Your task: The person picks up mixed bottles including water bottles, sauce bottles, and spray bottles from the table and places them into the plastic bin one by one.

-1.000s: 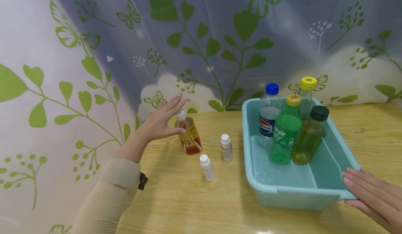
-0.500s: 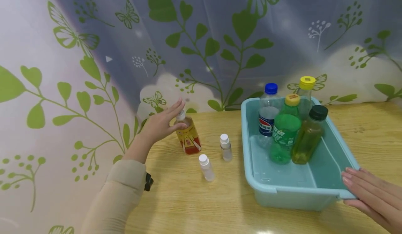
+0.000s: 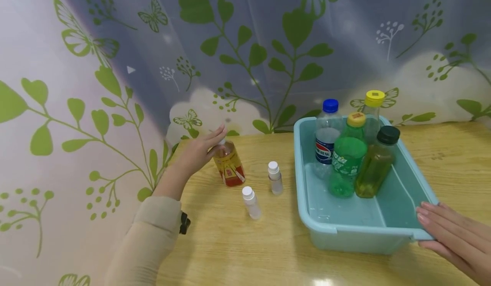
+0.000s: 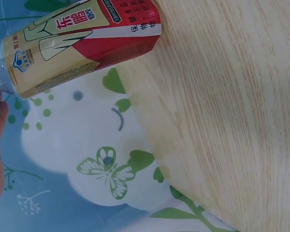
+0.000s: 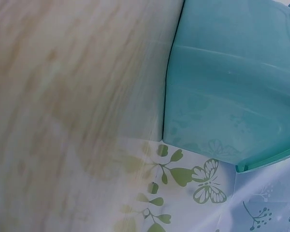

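Observation:
In the head view my left hand (image 3: 193,154) is at the top of a drink bottle (image 3: 231,171) with a yellow-and-red label and amber liquid, its thumb and fingers pinching around the white cap. The left wrist view shows the labelled bottle (image 4: 82,43) close up, with fingers on either side of its cap. At the lower right, my right hand (image 3: 456,235) holds the near corner of a light-blue plastic tub (image 3: 364,232), fingers over the rim and thumb below it. The right wrist view shows the tub's outer wall (image 5: 222,96); no hand appears there.
Two small white-capped bottles, one nearer (image 3: 251,203) and one farther (image 3: 275,178), stand between labelled bottle and tub. Inside the tub are a blue-capped bottle (image 3: 324,149), a green bottle (image 3: 347,158), a dark-capped bottle (image 3: 376,166) and a yellow-capped one (image 3: 372,117). A patterned curtain (image 3: 238,64) hangs behind.
My left hand has come in to the right onto the bottle's top, and its thumb has drawn in toward the fingers. My right hand stays at the tub's corner.

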The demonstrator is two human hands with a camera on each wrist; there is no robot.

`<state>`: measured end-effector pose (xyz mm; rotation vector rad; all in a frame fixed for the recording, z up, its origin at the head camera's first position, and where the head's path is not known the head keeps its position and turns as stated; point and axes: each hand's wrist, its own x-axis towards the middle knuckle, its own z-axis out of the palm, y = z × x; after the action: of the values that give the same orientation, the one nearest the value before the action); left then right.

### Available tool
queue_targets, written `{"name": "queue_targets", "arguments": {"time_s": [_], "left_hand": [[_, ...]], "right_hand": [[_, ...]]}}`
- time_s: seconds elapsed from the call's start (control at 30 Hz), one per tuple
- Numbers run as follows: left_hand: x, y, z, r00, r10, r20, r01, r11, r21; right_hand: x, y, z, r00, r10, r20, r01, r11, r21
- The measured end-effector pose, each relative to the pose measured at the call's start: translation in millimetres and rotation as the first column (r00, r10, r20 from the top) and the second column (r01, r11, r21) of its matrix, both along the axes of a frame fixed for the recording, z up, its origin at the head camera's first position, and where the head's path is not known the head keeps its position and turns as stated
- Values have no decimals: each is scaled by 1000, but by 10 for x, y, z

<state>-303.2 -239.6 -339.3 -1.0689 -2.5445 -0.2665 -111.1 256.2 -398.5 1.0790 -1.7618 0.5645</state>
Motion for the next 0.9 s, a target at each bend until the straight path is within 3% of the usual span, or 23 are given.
{"name": "queue_targets", "arguments": {"time_s": [0.2,0.37,0.47,0.6,0.9], "left_hand": [[-33,-5,-54,993,-41,-107,46,998,47],[-52,-29,-99,963,-116,-244,143,985,97],[-55,-54,-99,950,-114,-292,149,984,101],[-53,-66,-47,941,-105,-321,146,984,104],[-56,8,193,928,-192,-318,233,968,97]], "right_hand": [[-7,8,-10,1000,7,-6,-7,1000,-1],[-24,10,-14,1000,25,-17,-25,1000,-7],[-21,10,-9,1000,24,-14,-24,1000,-3],[-17,12,1,1000,14,-8,-14,1000,9],[-23,6,17,1000,26,-17,-26,1000,1]]}}
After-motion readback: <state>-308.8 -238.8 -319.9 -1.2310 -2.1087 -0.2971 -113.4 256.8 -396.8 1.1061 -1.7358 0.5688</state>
